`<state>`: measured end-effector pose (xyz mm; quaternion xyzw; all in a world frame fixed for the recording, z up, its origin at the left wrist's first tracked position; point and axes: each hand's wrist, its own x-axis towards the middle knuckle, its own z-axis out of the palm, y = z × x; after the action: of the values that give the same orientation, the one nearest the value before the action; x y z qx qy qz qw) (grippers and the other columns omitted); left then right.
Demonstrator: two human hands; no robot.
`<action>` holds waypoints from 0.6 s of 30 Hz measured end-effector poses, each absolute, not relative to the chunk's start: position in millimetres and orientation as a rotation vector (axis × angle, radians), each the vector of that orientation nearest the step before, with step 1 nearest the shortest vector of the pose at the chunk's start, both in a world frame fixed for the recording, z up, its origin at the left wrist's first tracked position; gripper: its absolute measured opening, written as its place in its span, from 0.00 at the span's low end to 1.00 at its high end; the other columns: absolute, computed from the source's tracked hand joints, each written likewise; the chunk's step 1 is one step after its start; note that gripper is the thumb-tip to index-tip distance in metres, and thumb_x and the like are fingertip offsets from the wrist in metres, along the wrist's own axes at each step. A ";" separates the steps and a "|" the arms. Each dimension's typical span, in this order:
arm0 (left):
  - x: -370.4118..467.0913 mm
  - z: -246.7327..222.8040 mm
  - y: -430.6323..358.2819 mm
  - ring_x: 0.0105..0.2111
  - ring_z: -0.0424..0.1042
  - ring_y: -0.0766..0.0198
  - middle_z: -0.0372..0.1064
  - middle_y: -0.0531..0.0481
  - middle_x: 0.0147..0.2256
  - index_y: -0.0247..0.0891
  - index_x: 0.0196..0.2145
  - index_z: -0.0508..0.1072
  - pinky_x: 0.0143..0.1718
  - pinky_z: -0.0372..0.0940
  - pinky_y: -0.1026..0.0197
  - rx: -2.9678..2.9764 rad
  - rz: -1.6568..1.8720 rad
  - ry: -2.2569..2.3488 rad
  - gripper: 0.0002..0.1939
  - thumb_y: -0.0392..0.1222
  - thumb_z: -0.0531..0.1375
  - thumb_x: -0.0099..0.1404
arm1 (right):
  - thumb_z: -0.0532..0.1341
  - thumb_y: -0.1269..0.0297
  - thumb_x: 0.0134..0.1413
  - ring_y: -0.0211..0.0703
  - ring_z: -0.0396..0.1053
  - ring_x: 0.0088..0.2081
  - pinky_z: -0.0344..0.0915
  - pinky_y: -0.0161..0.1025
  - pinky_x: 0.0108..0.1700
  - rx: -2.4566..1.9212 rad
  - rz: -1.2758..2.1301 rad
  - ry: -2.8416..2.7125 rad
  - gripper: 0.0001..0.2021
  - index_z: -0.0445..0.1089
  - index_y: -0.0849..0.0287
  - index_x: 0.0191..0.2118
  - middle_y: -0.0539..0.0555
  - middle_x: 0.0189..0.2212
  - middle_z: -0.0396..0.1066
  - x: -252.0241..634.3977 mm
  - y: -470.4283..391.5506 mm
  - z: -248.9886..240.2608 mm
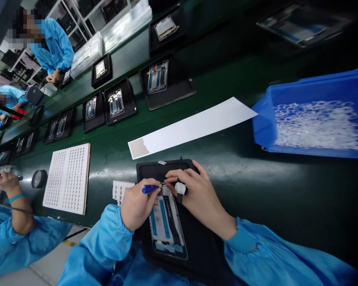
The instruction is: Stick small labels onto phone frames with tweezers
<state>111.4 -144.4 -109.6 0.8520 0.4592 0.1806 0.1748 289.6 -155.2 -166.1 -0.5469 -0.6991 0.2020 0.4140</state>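
Note:
My left hand (139, 204) is closed on a blue tool (150, 188), its tip at the upper edge of a phone frame (167, 226). The frame has blue strips and a dark ribbon and lies in a black tray (199, 246). From the right, my right hand (198, 194) reaches over the same upper edge, thumb and index finger close together. What they hold, if anything, is too small to tell. A black item with a white piece (180, 188) sits against that hand's fingers. A small white card with holes (118, 191) is partly behind my left hand.
A long white strip (193, 129) lies beyond the tray. To the right stands a blue bin (262, 129) with white rings. At left are a perforated white board (66, 178), a round dish (38, 178) and a co-worker's hand (7, 182). Several trays line the bench behind.

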 end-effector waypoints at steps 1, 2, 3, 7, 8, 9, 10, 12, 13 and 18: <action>111.3 -109.3 -144.0 0.40 0.77 0.62 0.75 0.48 0.41 0.40 0.45 0.66 0.40 0.73 0.62 2.431 0.485 1.293 0.06 0.39 0.51 0.72 | 0.53 0.76 0.54 0.41 0.70 0.33 0.43 0.59 0.65 -1.377 0.510 -1.758 0.11 0.64 0.52 0.38 0.46 0.34 0.74 289.7 -155.2 -165.9; 111.2 -108.9 -143.7 0.40 0.77 0.62 0.75 0.48 0.41 0.40 0.45 0.66 0.40 0.72 0.63 2.446 0.460 1.289 0.06 0.39 0.51 0.72 | 0.53 0.76 0.54 0.42 0.70 0.33 0.42 0.60 0.65 -1.381 0.515 -1.758 0.11 0.64 0.52 0.38 0.46 0.34 0.74 289.9 -155.2 -165.7; 111.3 -108.6 -143.6 0.40 0.77 0.62 0.75 0.48 0.41 0.40 0.45 0.66 0.40 0.72 0.63 2.462 0.439 1.288 0.06 0.40 0.51 0.72 | 0.53 0.76 0.54 0.42 0.70 0.33 0.43 0.60 0.65 -1.387 0.521 -1.758 0.11 0.64 0.52 0.38 0.46 0.34 0.74 290.0 -155.4 -165.5; 112.0 -108.6 -145.2 0.39 0.77 0.62 0.74 0.48 0.41 0.40 0.45 0.66 0.38 0.71 0.63 2.502 0.376 1.293 0.07 0.40 0.51 0.72 | 0.53 0.75 0.55 0.43 0.70 0.34 0.43 0.60 0.65 -1.394 0.547 -1.758 0.10 0.64 0.52 0.39 0.47 0.34 0.74 290.4 -156.6 -165.2; 112.2 -109.2 -145.7 0.40 0.77 0.62 0.74 0.49 0.42 0.41 0.45 0.66 0.38 0.71 0.63 2.502 0.359 1.292 0.07 0.39 0.51 0.72 | 0.53 0.75 0.55 0.43 0.70 0.34 0.43 0.60 0.65 -1.393 0.549 -1.759 0.10 0.64 0.52 0.38 0.47 0.34 0.74 290.5 -156.9 -165.1; 112.5 -110.0 -145.9 0.40 0.76 0.62 0.74 0.49 0.42 0.41 0.45 0.66 0.38 0.71 0.63 2.496 0.344 1.292 0.07 0.39 0.51 0.72 | 0.53 0.74 0.55 0.43 0.70 0.34 0.43 0.60 0.65 -1.393 0.549 -1.761 0.09 0.64 0.52 0.38 0.47 0.34 0.75 290.5 -157.1 -165.1; 112.8 -110.9 -145.8 0.40 0.76 0.62 0.74 0.49 0.42 0.41 0.45 0.67 0.39 0.71 0.63 2.482 0.331 1.293 0.07 0.38 0.51 0.72 | 0.53 0.74 0.56 0.43 0.70 0.33 0.42 0.61 0.65 -1.396 0.547 -1.763 0.09 0.64 0.52 0.37 0.47 0.34 0.75 290.5 -157.2 -165.1; 113.3 -112.3 -144.2 0.41 0.76 0.61 0.74 0.49 0.41 0.41 0.43 0.68 0.40 0.70 0.62 2.409 0.350 1.298 0.06 0.38 0.53 0.71 | 0.53 0.74 0.56 0.43 0.70 0.33 0.42 0.61 0.65 -1.406 0.544 -1.772 0.09 0.64 0.52 0.38 0.47 0.33 0.74 290.4 -157.3 -164.9; 113.3 -112.4 -142.7 0.40 0.76 0.61 0.74 0.49 0.41 0.41 0.42 0.68 0.41 0.70 0.61 2.340 0.397 1.304 0.05 0.38 0.54 0.70 | 0.53 0.74 0.56 0.44 0.70 0.33 0.42 0.61 0.64 -1.408 0.542 -1.779 0.09 0.64 0.51 0.39 0.47 0.32 0.74 290.3 -157.2 -164.7; 106.2 -101.4 -136.6 0.40 0.75 0.61 0.72 0.49 0.35 0.40 0.37 0.63 0.44 0.69 0.57 1.867 0.985 1.306 0.02 0.34 0.53 0.68 | 0.51 0.74 0.56 0.45 0.71 0.34 0.44 0.62 0.63 -1.387 0.542 -1.812 0.11 0.64 0.52 0.41 0.47 0.30 0.74 290.1 -156.1 -163.0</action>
<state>106.2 -136.6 -101.4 0.7117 0.4977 0.3754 0.3237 290.1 -156.1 -163.0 -0.5450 -0.7123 0.2130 0.3876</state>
